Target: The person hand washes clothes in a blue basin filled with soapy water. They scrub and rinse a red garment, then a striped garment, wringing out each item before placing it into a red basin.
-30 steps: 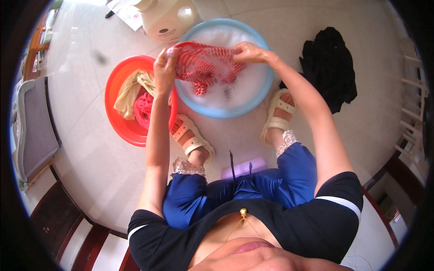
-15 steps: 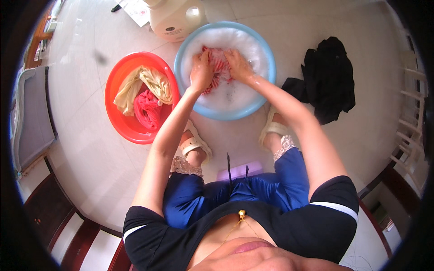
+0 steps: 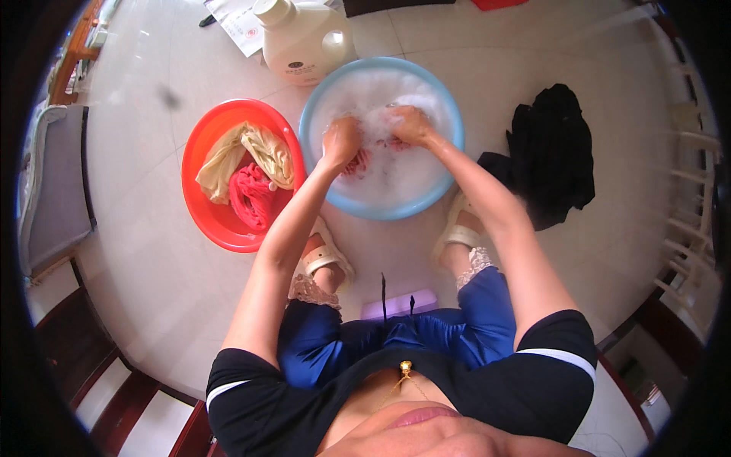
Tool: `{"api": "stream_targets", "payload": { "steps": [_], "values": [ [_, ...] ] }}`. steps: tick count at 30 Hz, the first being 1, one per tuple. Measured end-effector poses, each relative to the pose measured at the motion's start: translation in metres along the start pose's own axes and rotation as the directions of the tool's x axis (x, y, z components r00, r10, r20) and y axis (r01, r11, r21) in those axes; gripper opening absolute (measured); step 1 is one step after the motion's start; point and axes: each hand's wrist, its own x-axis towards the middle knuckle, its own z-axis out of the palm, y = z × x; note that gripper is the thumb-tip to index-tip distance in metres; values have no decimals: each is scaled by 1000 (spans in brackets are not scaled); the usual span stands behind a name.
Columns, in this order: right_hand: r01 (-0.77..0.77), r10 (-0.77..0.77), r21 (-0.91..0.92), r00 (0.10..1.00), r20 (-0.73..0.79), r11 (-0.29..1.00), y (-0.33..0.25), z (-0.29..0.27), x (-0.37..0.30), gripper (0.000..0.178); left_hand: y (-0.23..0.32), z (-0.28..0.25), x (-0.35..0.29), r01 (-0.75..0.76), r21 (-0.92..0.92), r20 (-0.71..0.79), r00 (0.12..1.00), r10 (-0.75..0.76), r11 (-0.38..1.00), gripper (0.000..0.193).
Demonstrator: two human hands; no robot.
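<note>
Both my hands are in a light blue basin (image 3: 310, 179) of sudsy water, on a red-and-white striped cloth (image 3: 358, 163). White foam covers most of the cloth. My left hand (image 3: 343, 140) is closed on its left part, fingers curled down into the suds. At the far right of the cloth, my right hand (image 3: 410, 124) is bent into a grip, its fingertips hidden by foam, with a bit of red stripe showing just below it.
Left of the basin, a red basin (image 3: 199, 217) holds a cream garment (image 3: 221, 164) and a pinkish-red cloth (image 3: 251, 196). A large cream detergent jug (image 3: 304, 46) stands behind. Black clothing (image 3: 552, 152) lies on the floor at right. A purple stool (image 3: 400, 303) is beneath me.
The striped cloth has sunk lower and more foam hides it. My right hand has shifted slightly away and rightward, widening the gap between my hands. The whole view has tilted a little.
</note>
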Motion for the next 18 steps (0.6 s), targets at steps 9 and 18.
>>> {"api": "stream_targets", "payload": {
  "steps": [9, 18],
  "values": [
    [-90, 83, 950, 989, 120, -300, -8, 10, 2, 27, 18, -26, -13, 155, -914, -5, 919, -393, 375, 23],
    [-368, 82, 912, 918, 387, -182, -19, 34, 1, 40, 100, -11, -71, -439, -3, -376, 833, 406, 899, 27]
  ]
}}
